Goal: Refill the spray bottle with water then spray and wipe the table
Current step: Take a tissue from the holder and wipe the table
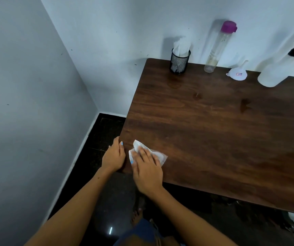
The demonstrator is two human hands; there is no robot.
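Observation:
My right hand [147,170] lies flat on a white tissue [158,156], pressing it onto the near left corner of the dark wooden table [213,135]. My left hand [113,156] grips the table's left edge beside it. The white spray bottle [274,71] with a black trigger head stands at the far right against the wall. A tall clear water bottle [215,50] with a purple cap stands at the back. A white funnel [237,72] sits upside down between the two bottles. Wet patches [244,105] show on the tabletop.
A black mesh cup [179,62] holding white tissues stands at the table's back left corner. White walls close in behind and to the left. Dark tiled floor [103,139] runs along the table's left side and under me.

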